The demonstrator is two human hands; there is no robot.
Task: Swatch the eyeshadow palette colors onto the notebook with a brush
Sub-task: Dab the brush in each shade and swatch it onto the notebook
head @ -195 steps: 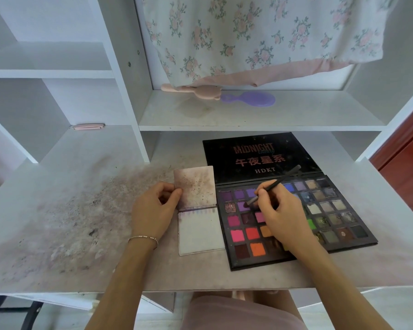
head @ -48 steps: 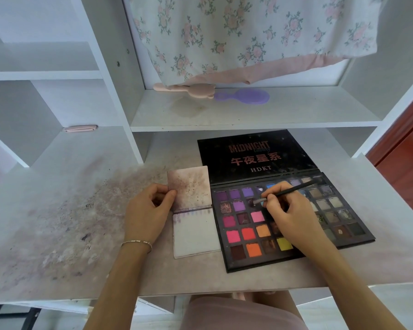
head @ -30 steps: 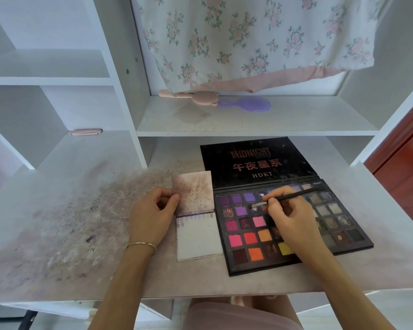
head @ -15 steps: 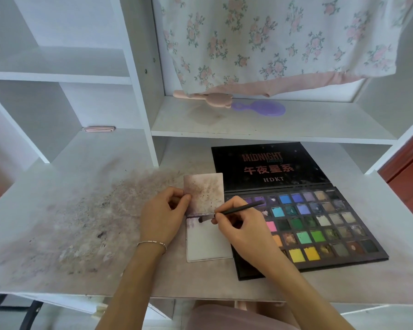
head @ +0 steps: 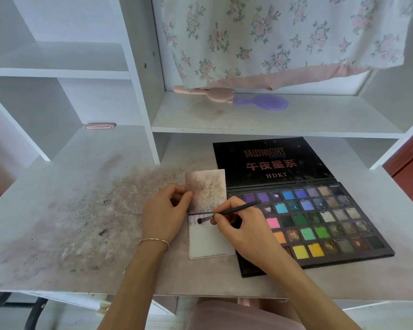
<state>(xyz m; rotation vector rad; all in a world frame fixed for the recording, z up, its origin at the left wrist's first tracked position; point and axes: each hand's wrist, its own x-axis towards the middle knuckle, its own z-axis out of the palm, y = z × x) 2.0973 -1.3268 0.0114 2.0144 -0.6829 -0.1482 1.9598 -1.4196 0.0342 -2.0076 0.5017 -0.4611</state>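
Note:
A small open notebook (head: 209, 241) lies on the desk, its upper page stained with powder. My left hand (head: 163, 214) pinches the left edge of that upper page. My right hand (head: 239, 228) grips a thin black brush (head: 227, 212), whose dark tip touches the top of the lower page near faint purple marks. The open eyeshadow palette (head: 320, 222) lies right of the notebook, with its black lid flat behind it and many coloured pans; my right hand hides some of the left pans.
The desk (head: 81, 222) is smeared with powder on its left half. On the shelf behind lie a pink brush (head: 210, 94) and a purple hairbrush (head: 265, 102), under a hanging floral cloth (head: 284, 36). A small pink item (head: 99, 125) sits at the back left.
My right hand has carried the brush left, from the purple pans of the palette to the notebook's lower page. My left hand has kept its hold on the upper page.

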